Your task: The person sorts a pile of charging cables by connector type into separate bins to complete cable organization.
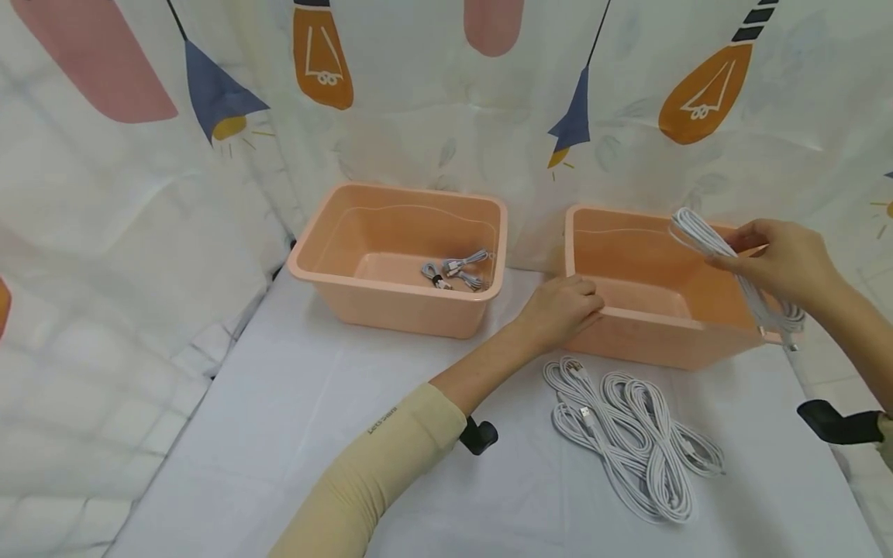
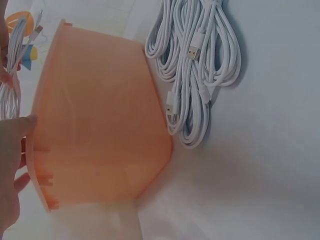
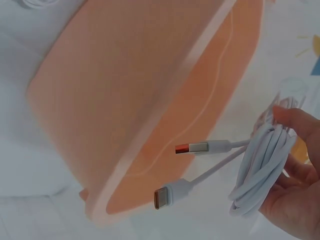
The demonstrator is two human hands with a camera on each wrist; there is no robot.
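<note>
My right hand [image 1: 791, 260] pinches a coiled white USB cable [image 1: 706, 235] above the right end of the right peach plastic bin [image 1: 642, 337]. In the right wrist view, one metal plug with an orange inside and a USB-C plug stick out from the held cable [image 3: 262, 170]. On that same bin, my left hand [image 1: 561, 310] grips the near left part of the rim, thumb outside and fingers over the inner side in the left wrist view. Several bundled white USB cables [image 1: 656, 453] lie on the table in front of this bin.
A second peach bin [image 1: 391, 302] stands to the left, with a few short grey cables [image 1: 463, 263] at its right end. The table [image 1: 293, 442] wears a white cloth. Behind the bins hangs a curtain [image 1: 432, 101] printed with lamps and bulbs.
</note>
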